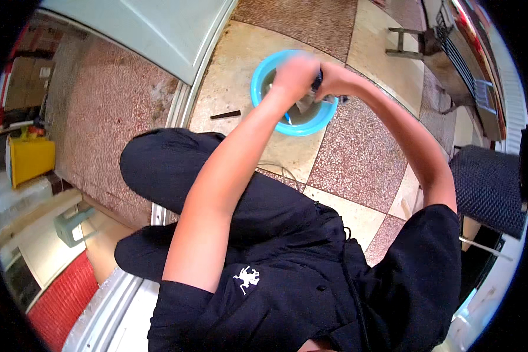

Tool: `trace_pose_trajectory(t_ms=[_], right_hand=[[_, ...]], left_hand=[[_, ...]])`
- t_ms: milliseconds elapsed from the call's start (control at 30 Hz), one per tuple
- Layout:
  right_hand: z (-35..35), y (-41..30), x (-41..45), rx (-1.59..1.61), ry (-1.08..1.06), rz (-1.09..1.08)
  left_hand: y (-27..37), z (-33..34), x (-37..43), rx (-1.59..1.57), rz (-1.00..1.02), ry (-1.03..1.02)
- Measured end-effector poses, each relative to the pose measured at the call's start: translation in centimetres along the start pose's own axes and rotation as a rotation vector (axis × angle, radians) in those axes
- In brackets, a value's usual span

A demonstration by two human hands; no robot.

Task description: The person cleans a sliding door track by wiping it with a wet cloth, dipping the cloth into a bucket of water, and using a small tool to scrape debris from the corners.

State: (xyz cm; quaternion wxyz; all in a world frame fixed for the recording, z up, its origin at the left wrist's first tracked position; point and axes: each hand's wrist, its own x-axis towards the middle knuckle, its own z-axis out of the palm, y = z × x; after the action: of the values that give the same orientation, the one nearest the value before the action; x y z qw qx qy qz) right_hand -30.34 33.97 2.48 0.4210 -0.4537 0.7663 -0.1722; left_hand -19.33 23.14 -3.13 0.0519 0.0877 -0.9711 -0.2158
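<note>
A light blue plastic basin (307, 129) stands on the tiled floor, with greyish water and light grey cloth (306, 105) inside. My left hand (297, 74), blurred, is closed over the basin. My right hand (333, 80) is beside it, its fingers bent around a dark, bunched piece of cloth (317, 80) that shows between the two hands. Some of the fabric hangs near the basin's right rim. The hands hide much of the basin's far side. A slim blue and white object (287, 118) leans against the inner near wall.
A dark flat strip (225, 115) lies on the floor left of the basin. A door track (182, 103) and a pale door panel (149, 33) are at the left. A small stool (405, 43) stands at far right, and a black woven seat (486, 189) is by my right elbow.
</note>
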Motion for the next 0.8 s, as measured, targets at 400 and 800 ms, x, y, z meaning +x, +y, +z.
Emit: trace_pose_trajectory(t_ms=[400, 800], right_hand=[[-4.5, 0.6, 2.9, -1.251, 0.269, -0.74], [-4.4, -2.0, 2.4, -1.037, 0.328, -0.685]], left_hand=[[1.6, -0.5, 2.2, -1.226, -0.501, -0.207], [-0.1, 0.3, 1.9, -1.243, -0.396, -0.011]])
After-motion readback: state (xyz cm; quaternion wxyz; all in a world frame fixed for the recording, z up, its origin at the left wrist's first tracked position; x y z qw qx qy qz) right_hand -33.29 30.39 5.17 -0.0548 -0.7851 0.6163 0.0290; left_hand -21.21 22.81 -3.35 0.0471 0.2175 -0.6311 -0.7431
